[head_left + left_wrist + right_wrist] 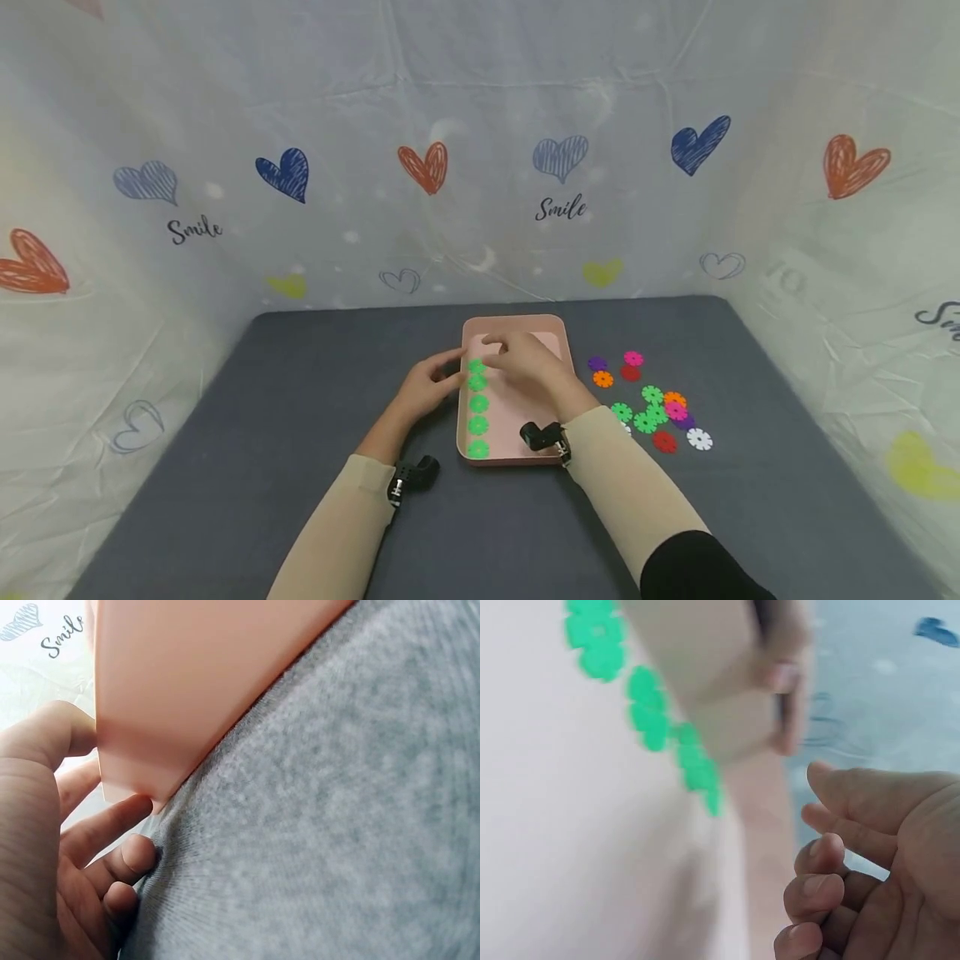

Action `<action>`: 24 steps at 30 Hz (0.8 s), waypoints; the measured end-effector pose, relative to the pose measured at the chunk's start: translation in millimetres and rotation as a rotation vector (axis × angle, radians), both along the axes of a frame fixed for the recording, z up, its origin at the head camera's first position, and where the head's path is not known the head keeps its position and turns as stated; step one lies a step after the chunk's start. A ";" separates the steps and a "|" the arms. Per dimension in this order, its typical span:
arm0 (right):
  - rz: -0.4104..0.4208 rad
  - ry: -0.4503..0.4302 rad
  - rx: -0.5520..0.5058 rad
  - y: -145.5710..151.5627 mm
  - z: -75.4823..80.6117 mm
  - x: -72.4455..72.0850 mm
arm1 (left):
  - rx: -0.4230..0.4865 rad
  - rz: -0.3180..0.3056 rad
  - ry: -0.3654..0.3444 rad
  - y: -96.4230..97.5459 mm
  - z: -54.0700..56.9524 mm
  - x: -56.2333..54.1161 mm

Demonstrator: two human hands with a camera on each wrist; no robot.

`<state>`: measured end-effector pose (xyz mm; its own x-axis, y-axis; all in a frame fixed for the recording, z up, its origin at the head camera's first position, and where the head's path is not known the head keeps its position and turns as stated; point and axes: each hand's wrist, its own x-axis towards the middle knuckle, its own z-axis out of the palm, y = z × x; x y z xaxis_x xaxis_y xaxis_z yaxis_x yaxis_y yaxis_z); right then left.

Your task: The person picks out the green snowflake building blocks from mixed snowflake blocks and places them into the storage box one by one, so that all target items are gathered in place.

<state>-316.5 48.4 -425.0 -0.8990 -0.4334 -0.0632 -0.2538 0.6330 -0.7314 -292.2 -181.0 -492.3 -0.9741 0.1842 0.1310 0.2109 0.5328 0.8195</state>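
Note:
A shallow pink tray lies on the dark cloth. Along its left inner side runs a column of several green notched discs, flat and close together. My left hand rests against the tray's left edge; in the left wrist view its thumb and fingertips touch the outer pink wall without wrapping round it. Over the upper part of the tray hovers my right hand, above the far end of the green column. In the right wrist view the right fingers bend loosely, and nothing shows between them and the thumb.
To the tray's right lies a loose scatter of notched discs: green, red, white, orange, purple and pink. Some overlap. A white curtain printed with hearts surrounds the table's back and sides.

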 end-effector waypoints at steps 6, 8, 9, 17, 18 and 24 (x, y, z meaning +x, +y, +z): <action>-0.048 0.074 -0.097 56.3 34.3 24.1 | -0.012 0.009 0.015 -0.4 0.7 -3.3; -0.108 0.054 -0.074 80.5 42.1 33.6 | -0.007 0.002 0.022 -0.1 1.0 -4.7; -0.132 0.042 -0.056 93.0 44.9 38.1 | -0.005 0.002 0.026 0.1 1.4 -5.3; -0.239 -0.027 0.124 179.5 30.1 57.9 | 0.001 0.015 0.009 1.9 3.0 -5.9; -0.249 -0.033 0.148 187.4 26.3 59.5 | 0.002 0.011 0.004 2.3 2.5 -5.7; -0.351 -0.132 0.234 211.7 6.5 64.4 | 0.008 0.011 -0.002 2.9 0.0 -0.7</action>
